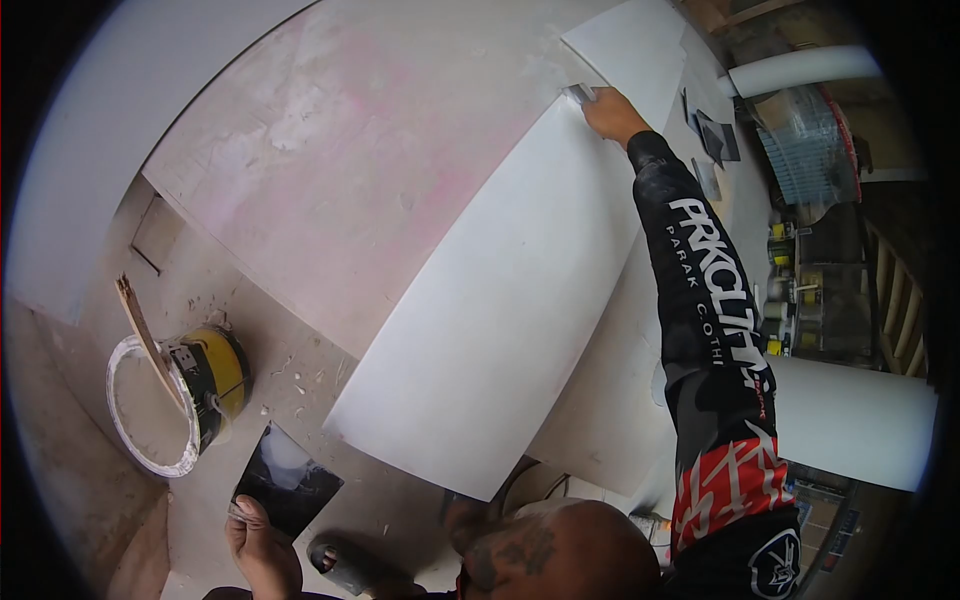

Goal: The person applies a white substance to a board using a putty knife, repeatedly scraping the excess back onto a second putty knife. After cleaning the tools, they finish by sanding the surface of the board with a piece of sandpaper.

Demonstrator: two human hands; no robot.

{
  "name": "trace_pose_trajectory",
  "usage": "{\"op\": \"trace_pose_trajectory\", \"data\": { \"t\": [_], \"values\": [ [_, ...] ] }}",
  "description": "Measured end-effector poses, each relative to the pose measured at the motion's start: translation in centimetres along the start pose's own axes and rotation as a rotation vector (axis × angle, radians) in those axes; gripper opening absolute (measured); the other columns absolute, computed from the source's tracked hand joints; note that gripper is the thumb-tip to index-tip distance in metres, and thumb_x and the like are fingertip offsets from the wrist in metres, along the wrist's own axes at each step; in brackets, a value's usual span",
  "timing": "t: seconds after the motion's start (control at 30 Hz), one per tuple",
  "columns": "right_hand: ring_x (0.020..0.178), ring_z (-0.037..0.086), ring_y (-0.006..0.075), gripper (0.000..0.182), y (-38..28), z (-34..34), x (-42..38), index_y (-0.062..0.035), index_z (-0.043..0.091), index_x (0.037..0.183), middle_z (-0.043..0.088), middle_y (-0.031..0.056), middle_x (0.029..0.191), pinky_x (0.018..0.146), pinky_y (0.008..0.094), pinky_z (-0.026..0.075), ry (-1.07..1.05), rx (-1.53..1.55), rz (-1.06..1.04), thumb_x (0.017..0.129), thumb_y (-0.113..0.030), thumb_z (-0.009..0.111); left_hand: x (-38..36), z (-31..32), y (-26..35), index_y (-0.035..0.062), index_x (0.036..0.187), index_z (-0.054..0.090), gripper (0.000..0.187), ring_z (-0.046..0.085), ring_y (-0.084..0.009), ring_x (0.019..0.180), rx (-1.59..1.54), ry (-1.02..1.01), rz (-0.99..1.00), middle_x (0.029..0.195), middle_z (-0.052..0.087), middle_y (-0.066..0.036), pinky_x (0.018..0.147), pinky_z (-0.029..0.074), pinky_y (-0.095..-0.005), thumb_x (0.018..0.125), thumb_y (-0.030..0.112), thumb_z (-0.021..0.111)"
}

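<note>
Gripping one dark plaster-smeared hawk (287,483) low down, left hand (262,550) closed on its edge. One yellow bucket (190,392) with one stick (148,340) beside it. Far up, right hand (612,113) is closed on one putty knife (579,94), blade against the white wall (500,300).

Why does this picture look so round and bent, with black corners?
Head view: a fisheye lens bows the white board edges and leaves black corners; light is soft and even, with faint shadow by the bucket; the right hand far off looks small.
</note>
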State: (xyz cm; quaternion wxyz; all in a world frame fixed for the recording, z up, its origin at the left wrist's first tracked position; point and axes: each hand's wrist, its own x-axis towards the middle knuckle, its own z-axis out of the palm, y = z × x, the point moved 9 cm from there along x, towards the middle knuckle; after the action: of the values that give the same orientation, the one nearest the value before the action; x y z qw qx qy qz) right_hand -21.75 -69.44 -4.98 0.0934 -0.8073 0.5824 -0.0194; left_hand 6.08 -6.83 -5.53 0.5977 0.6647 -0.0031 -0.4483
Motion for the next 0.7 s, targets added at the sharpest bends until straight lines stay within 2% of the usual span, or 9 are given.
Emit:
{"op": "trace_pose_trajectory", "data": {
  "t": [0.03,0.1,0.33,0.4,0.53,0.6,0.7],
  "values": [
    [0.097,0.064,0.0417,0.042,0.0,0.0,0.0,0.0066,0.063,0.112,0.064,0.0309,0.104,0.088,0.0421,0.049,-0.001,-0.001,0.0,0.081,-0.018,0.049,0.0,-0.3,-0.2,0.0019,0.101,0.058,0.031,0.053,-0.0065,0.089,0.008,-0.01,-0.013,0.097,0.06,-0.003,0.081,0.043,-0.0217,0.101,0.032,0.049],
    [0.108,0.058,0.0436,0.043,0.3,0.3,0.0,0.0049,0.062,0.114,0.061,0.0315,0.112,0.096,0.0428,0.045,-0.029,-0.024,0.051,0.081,-0.019,0.049,0.1,-1.1,-0.6,0.0022,0.101,0.058,0.03,0.053,-0.0062,0.089,0.013,-0.018,-0.028,0.097,0.06,-0.002,0.081,0.043,-0.0216,0.101,0.031,0.05],
    [0.108,0.06,0.0403,0.048,-1.3,0.0,-0.7,-0.0004,0.06,0.123,0.063,0.0269,0.113,0.097,0.041,0.044,-0.055,-0.067,-0.044,0.08,-0.018,0.049,0.0,-0.9,-0.6,0.0031,0.1,0.058,0.03,0.054,-0.0063,0.088,-0.005,-0.069,-0.038,0.096,0.061,-0.002,0.08,0.043,-0.0232,0.1,0.033,0.051],
    [0.105,0.062,0.0372,0.051,-1.2,-0.3,-1.5,-0.0016,0.058,0.127,0.065,0.0252,0.111,0.095,0.0391,0.045,-0.14,0.001,0.009,0.079,-0.019,0.05,0.1,-0.7,-0.6,0.0028,0.102,0.058,0.032,0.055,-0.0072,0.088,-0.043,-0.077,-0.035,0.096,0.061,-0.002,0.081,0.043,-0.0242,0.1,0.034,0.052],
    [0.102,0.063,0.0332,0.051,-2.3,-0.7,-2.7,-0.0024,0.058,0.127,0.066,0.0241,0.109,0.092,0.0379,0.045,-0.186,-0.028,-0.025,0.08,-0.02,0.052,0.6,-0.5,-0.4,0.0016,0.107,0.058,0.036,0.055,-0.0098,0.091,-0.048,-0.118,-0.064,0.099,0.061,-0.003,0.086,0.043,-0.0271,0.099,0.036,0.052],
    [0.099,0.061,0.0243,0.055,-1.9,0.1,-3.5,0.0025,0.052,0.132,0.064,0.0194,0.111,0.093,0.0322,0.044,-0.297,0.056,0.046,0.082,-0.018,0.055,0.7,-1.0,-0.5,0.0011,0.109,0.058,0.037,0.055,-0.0102,0.093,-0.057,-0.151,-0.063,0.102,0.062,-0.003,0.087,0.043,-0.0278,0.099,0.036,0.052],
    [0.1,0.06,0.0234,0.054,-2.1,0.7,-4.3,0.0031,0.052,0.132,0.064,0.0181,0.113,0.093,0.0322,0.044,-0.282,0.074,-0.016,0.082,-0.016,0.055,1.2,-2.6,-1.4,0.0005,0.11,0.057,0.038,0.054,-0.01,0.095,0.069,-0.183,-0.042,0.104,0.061,-0.003,0.088,0.042,-0.0278,0.1,0.037,0.051]
  ]
}}
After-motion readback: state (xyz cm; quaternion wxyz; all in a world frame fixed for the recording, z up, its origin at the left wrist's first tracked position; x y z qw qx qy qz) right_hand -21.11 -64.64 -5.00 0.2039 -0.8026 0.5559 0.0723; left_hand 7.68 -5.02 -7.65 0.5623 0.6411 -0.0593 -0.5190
